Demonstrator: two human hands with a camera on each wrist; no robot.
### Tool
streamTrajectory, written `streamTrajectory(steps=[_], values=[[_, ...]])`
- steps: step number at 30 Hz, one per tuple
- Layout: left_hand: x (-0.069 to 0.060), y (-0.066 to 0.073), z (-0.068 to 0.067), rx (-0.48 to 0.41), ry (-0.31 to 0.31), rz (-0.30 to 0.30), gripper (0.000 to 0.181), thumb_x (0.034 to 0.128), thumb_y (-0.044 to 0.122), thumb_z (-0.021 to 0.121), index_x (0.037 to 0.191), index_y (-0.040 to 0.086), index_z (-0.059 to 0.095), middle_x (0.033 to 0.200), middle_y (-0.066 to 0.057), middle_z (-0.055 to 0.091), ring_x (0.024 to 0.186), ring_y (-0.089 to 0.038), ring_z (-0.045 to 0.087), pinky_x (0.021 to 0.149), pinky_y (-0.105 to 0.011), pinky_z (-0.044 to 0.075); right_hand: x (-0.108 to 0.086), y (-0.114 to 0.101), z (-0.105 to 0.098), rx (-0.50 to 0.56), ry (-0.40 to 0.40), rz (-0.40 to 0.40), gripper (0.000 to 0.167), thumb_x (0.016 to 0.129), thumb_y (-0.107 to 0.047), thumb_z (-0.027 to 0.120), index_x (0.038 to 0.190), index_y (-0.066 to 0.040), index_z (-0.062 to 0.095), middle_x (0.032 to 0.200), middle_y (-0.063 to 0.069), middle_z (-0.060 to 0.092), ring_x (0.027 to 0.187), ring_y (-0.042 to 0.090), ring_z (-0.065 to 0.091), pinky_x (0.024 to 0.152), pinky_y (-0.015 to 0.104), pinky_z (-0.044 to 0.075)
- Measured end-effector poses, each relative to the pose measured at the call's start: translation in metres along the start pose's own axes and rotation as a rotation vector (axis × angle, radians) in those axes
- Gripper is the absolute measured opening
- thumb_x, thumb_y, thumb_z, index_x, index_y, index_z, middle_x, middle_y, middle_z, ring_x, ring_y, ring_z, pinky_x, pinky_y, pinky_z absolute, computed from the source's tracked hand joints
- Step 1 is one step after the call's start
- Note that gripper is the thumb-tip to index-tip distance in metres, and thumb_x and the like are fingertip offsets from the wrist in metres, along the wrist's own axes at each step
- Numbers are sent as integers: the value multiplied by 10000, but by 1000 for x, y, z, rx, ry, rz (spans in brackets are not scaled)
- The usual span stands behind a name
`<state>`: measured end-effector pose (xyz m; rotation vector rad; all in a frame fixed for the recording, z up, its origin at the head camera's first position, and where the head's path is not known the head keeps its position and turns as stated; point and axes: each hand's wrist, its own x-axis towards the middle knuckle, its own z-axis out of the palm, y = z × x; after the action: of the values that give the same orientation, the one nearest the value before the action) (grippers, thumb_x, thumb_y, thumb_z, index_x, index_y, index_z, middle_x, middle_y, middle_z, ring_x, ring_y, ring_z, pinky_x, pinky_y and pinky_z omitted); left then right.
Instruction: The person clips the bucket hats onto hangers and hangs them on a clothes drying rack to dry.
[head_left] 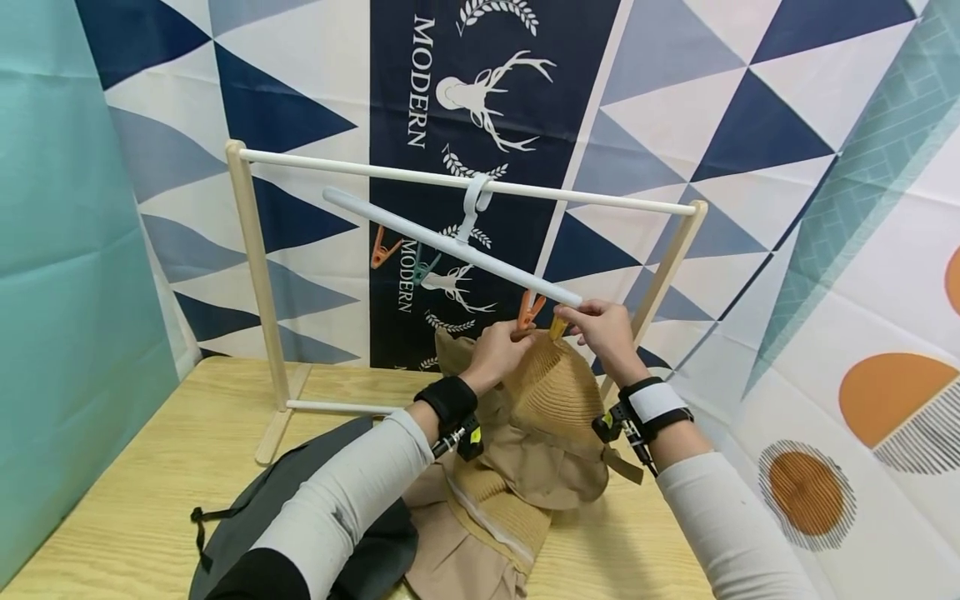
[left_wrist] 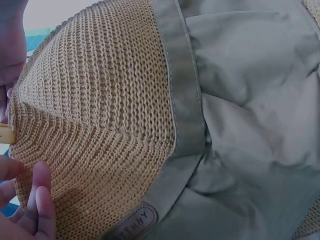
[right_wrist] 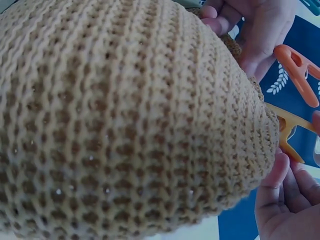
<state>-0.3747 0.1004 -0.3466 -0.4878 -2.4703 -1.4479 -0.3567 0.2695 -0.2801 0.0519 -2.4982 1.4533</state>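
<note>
A straw-coloured knit sun hat (head_left: 558,392) with a beige cloth brim hangs by its crown from a yellow clip (right_wrist: 292,132). My right hand (head_left: 607,333) pinches that clip, close under the lowered right end of a white clip hanger (head_left: 420,233). On the other side of the crown, my left hand (head_left: 498,354) holds the hat's knit edge between thumb and fingers. Right above the left hand hangs an orange clip (head_left: 531,308). Further left on the tilted hanger are a green clip (head_left: 425,265) and another orange clip (head_left: 384,247).
The hanger's hook goes over the white rail (head_left: 360,169) of a wooden-legged rack (head_left: 258,275). A second straw-and-beige hat (head_left: 480,525) lies on the wooden table (head_left: 127,467) below. Left of it is a dark grey cloth item (head_left: 300,475) with a black cord, partly hidden by my left arm.
</note>
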Motion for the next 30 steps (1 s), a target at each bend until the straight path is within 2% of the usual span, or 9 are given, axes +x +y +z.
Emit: streamTrajectory(steps=[4, 7, 11, 19, 23, 30], values=[[-2, -4, -1, 6, 20, 32, 248, 960, 213, 624, 1178, 143, 718, 1153, -63, 724, 1028, -218, 680, 838, -337, 521, 0, 2, -1, -13, -3, 6, 467, 865, -426, 723, 1051, 1, 682, 801, -82, 653, 630, 5, 614, 580, 197, 518], [-4, -7, -3, 81, 34, 65, 241, 957, 199, 623, 1171, 145, 721, 1126, -77, 710, 1006, -225, 660, 822, -349, 512, 0, 4, -1, -15, -3, 10, 470, 866, -428, 721, 1059, -1, 685, 812, -70, 659, 643, 16, 619, 590, 210, 526], [-5, -8, -4, 165, 18, 88, 261, 957, 201, 621, 1199, 151, 706, 1137, -82, 670, 1046, -223, 631, 865, -373, 511, 0, 7, 0, -19, 15, 17, 452, 867, -433, 718, 1050, -20, 690, 806, -70, 661, 656, 35, 618, 574, 203, 518], [-4, -8, -9, 200, -42, 70, 289, 958, 208, 623, 1232, 144, 685, 1209, -66, 658, 1087, -216, 633, 886, -364, 518, 1, 13, 5, -45, 60, 14, 415, 867, -422, 722, 1035, -44, 696, 784, -84, 653, 724, 126, 641, 567, 198, 503], [-5, -9, -9, 213, -43, 69, 260, 957, 206, 624, 1200, 153, 701, 1203, -49, 665, 1094, -198, 631, 890, -346, 515, 1, 14, 7, -67, 89, 8, 436, 858, -437, 728, 1053, -48, 709, 785, -87, 649, 678, 71, 594, 552, 182, 474], [-8, -10, -8, 168, -66, 80, 261, 961, 193, 623, 1205, 133, 694, 1199, -71, 661, 1078, -206, 631, 843, -314, 514, 0, 15, 11, -64, 128, -2, 384, 870, -371, 733, 1064, -40, 718, 812, -35, 660, 633, 29, 532, 534, 167, 436]])
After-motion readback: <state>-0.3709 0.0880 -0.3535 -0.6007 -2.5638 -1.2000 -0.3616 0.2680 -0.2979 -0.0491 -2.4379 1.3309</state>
